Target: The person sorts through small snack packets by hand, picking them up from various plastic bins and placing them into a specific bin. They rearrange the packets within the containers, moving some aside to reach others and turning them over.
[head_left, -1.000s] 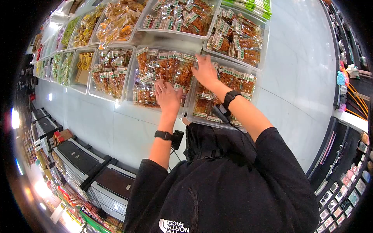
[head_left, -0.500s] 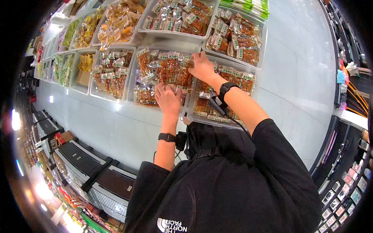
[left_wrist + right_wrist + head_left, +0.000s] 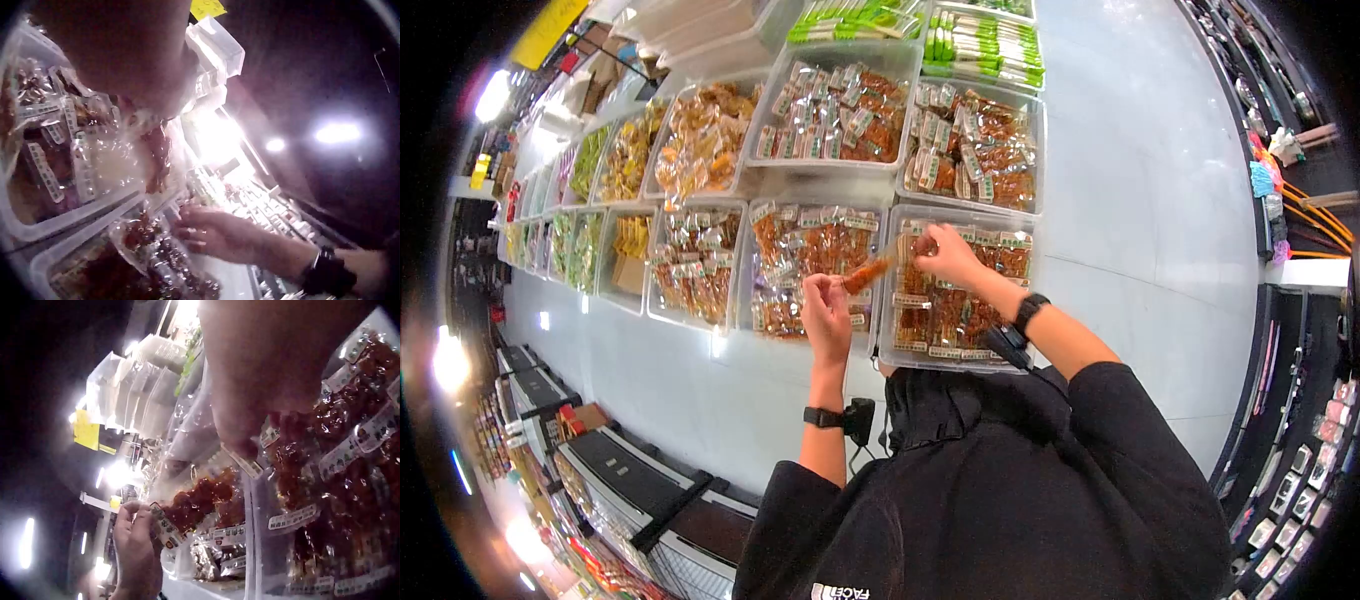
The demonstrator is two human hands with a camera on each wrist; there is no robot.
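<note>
My left hand (image 3: 828, 315) pinches the labelled end of a clear snack packet (image 3: 866, 275) with reddish-brown pieces in it. The packet is raised at a slant over the left bin (image 3: 884, 222), its far end toward the right bin (image 3: 1036, 240). My right hand (image 3: 950, 255) is over the left part of the right bin, its fingers bent down. In the right wrist view its thumb and fingers pinch a labelled packet (image 3: 289, 478) by the bin wall. Rows of similar packets (image 3: 990, 300) fill that bin.
Behind are two more bins of packets (image 3: 975, 140), and bins of green-and-white packets (image 3: 985, 45). Bins of other bagged snacks (image 3: 710, 130) run to the left. Pale floor (image 3: 1120, 250) lies to the right, with a shelf rack (image 3: 1290, 430) beyond it.
My left hand has lifted a packet up from the left bin. My right hand has moved right, from the bins' shared edge to over the right bin. The head view has shifted.
</note>
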